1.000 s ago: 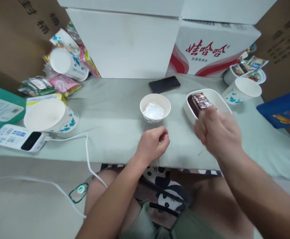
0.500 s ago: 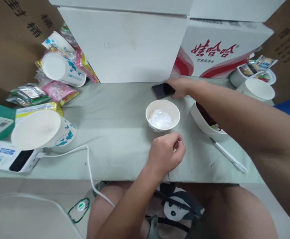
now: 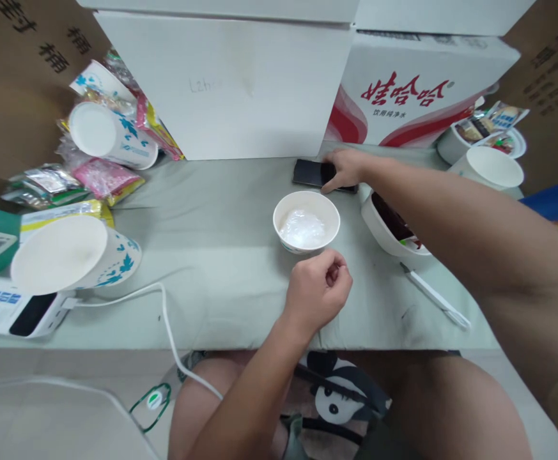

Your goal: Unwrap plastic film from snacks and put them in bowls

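Observation:
At the far side of the table my right hand (image 3: 348,168) reaches over a black phone (image 3: 310,172) lying flat. Its thumb is at the phone's near edge and its fingers at the far edge, so the hand is closed across it. My left hand (image 3: 317,286) is curled into a loose fist just in front of a paper bowl (image 3: 306,221); nothing shows in its fingers. Crumpled clear plastic (image 3: 302,229) lies inside that bowl. Under my right forearm stands a white bowl (image 3: 379,230) with dark red contents, partly hidden.
A white-handled knife (image 3: 436,295) lies at the right. Paper cups (image 3: 120,259), snack packets (image 3: 108,179) and a white power bank (image 3: 43,313) with a cable (image 3: 163,306) occupy the left. White cartons (image 3: 254,96) stand behind. Another paper cup (image 3: 492,169) is at the back right.
My right hand has shifted from the phone's right end onto its middle, and the phone now lies straighter, with its right end showing. The left fist stays put. The view has drifted slightly.

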A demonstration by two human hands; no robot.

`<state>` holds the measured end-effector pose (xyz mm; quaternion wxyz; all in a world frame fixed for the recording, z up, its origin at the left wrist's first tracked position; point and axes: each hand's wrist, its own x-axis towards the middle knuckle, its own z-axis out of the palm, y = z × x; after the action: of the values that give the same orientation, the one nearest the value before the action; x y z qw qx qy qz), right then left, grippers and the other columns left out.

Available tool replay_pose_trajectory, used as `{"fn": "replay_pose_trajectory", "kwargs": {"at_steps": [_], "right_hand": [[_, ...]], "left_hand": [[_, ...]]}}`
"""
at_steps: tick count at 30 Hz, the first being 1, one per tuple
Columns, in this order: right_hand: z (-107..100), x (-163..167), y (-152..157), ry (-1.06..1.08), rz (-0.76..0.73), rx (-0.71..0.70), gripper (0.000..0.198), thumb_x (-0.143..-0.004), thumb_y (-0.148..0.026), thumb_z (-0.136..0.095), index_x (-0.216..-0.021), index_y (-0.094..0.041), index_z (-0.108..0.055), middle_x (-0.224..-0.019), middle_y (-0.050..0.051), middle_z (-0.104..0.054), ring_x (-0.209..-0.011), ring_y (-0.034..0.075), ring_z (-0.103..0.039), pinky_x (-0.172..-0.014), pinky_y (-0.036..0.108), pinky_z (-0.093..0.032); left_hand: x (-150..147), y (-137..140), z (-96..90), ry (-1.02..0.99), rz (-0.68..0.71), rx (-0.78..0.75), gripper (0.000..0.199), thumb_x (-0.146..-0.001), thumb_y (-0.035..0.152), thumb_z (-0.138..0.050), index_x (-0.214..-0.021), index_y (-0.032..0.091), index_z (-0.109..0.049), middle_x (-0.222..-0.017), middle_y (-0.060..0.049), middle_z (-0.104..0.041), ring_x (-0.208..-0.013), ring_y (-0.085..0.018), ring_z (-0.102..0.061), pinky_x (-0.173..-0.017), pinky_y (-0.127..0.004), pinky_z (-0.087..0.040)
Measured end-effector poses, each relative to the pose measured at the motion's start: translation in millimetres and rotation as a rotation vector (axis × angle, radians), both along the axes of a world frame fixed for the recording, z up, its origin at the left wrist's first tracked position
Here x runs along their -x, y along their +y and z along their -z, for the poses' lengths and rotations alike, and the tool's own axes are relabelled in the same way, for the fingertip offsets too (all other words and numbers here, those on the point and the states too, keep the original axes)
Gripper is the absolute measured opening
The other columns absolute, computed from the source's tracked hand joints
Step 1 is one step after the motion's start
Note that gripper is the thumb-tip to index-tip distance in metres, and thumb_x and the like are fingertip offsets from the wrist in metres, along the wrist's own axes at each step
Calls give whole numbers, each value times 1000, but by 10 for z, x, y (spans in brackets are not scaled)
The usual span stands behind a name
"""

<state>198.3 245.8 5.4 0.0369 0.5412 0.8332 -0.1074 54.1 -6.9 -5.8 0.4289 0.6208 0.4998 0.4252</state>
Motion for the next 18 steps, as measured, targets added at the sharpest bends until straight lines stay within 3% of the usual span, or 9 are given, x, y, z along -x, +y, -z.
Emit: {"fn": "replay_pose_trajectory", "kwargs": {"at_steps": [5, 8, 11, 14, 16, 18], "right_hand": [[-206, 106, -153, -21, 132, -31, 37, -77, -40, -76, -93, -9, -65, -127, 17, -66, -125, 29, -59, -107, 44, -40], [-433, 58, -556, 331, 156, -200, 32, -79, -31, -78, -104, -16, -66, -121, 13, -68, -119, 30, -62, -102, 45, -48], [-560, -85, -1393, 813, 260, -300, 18, -95, -38, -60, -103, -23, -65, -96, 5, -71, -78, 18, -69, -73, 34, -57], [-392, -252, -2304, 1094, 486, -213, 29, -97, -51, -54, -97, -24, -64, -66, -3, -62, -41, 9, -49, -43, 24, -42], [-165, -333, -2710, 1189, 611, -105, 40, -97, -60, -51, -88, -23, -63, -45, -7, -47, -35, 10, -42, -37, 22, -34], [50, -374, -2896, 1164, 592, 9, 56, -93, -69, -49, -63, -22, -54, -38, -5, -40, -34, 10, -38, -36, 23, -29]], "left_hand": [[-14, -1, 11, 19, 19, -21, 11, -83, 19, -53, -73, 20, -56, -60, 4, -54, -55, -10, -49, -57, -24, -39], [13, 7, -1, 22, -1, -13, 10, -82, 19, -54, -73, 20, -57, -59, 4, -54, -54, -10, -49, -57, -24, -40], [49, 5, -32, 17, -21, 2, 10, -83, 19, -54, -73, 20, -59, -59, 4, -55, -54, -10, -50, -57, -24, -40], [83, -14, -64, 14, -29, 1, 13, -85, 22, -54, -74, 19, -61, -60, 3, -58, -55, -10, -52, -57, -24, -41], [101, -36, -72, 17, -43, 2, 19, -88, 27, -55, -72, 19, -61, -59, 3, -58, -54, -10, -52, -55, -24, -41], [115, -63, -67, 23, -70, -5, 27, -90, 34, -55, -68, 19, -59, -56, 3, -57, -52, -10, -50, -53, -24, -40]]}}
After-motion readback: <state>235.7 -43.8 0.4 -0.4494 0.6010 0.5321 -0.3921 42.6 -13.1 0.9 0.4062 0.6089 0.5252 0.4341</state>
